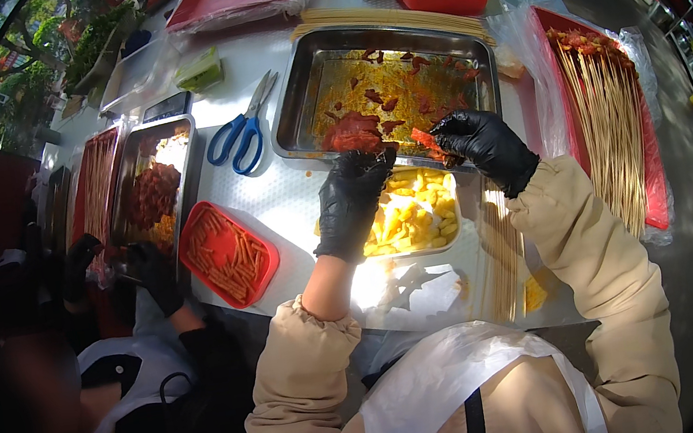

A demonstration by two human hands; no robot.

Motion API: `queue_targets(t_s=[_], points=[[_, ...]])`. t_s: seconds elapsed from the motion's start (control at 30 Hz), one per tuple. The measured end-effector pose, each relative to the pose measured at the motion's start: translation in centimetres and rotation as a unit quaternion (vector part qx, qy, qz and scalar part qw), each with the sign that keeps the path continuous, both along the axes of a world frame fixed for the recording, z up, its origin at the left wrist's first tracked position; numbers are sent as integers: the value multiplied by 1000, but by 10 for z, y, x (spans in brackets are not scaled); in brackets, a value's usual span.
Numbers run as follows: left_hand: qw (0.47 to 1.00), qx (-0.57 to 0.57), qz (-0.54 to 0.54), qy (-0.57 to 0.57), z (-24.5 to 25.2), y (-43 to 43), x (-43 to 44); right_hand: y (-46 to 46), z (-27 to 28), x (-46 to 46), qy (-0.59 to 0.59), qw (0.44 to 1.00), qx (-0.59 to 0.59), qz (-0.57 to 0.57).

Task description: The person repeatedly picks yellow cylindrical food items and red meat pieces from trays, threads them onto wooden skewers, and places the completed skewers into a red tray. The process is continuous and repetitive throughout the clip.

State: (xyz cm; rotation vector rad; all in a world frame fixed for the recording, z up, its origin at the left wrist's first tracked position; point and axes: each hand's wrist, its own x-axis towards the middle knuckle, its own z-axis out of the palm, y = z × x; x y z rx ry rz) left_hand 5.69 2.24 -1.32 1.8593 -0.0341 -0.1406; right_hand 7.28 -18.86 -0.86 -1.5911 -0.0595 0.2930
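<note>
My right hand (487, 145), in a black glove, pinches a strip of red seasoned meat (426, 141) above the near edge of a steel tray (489, 71). My left hand (353, 205), gloved the same way, has its fingers curled at that edge, beside a heap of red meat (353, 133). Whether anything is between its fingertips is hidden. Oily yellow-red marinade and scattered meat scraps coat the tray's bottom. Under my hands, a pale tub (412, 251) holds yellow pieces of food (419, 205).
Blue-handled scissors (244, 127) and a red basket of orange-red sticks (228, 254) lie left. Bamboo skewers lie behind the tray (391, 21) and near my right forearm (500, 254). Loaded skewers (605, 124) fill a red tray at right. A co-worker's gloved hands (154, 275) are at left.
</note>
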Motion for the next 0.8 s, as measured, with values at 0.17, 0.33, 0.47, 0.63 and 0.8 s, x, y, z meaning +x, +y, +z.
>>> queue_targets(t_s=[0.17, 0.33, 0.47, 0.63, 0.8], points=[[934, 255, -158, -193, -19, 35, -28, 14, 7, -30, 31, 995, 69, -68], [968, 200, -49, -141, -23, 44, -44, 8, 1, -48, 42, 992, 83, -91], [973, 206, -18, -103, -31, 52, -45, 5, 2, -58, 35, 989, 111, -93], [937, 306, -55, -159, -31, 34, -47, -1, -10, -63, 48, 983, 148, -101], [890, 402, -75, -203, -37, 21, -40, -2, -10, -66, 49, 982, 148, -108]])
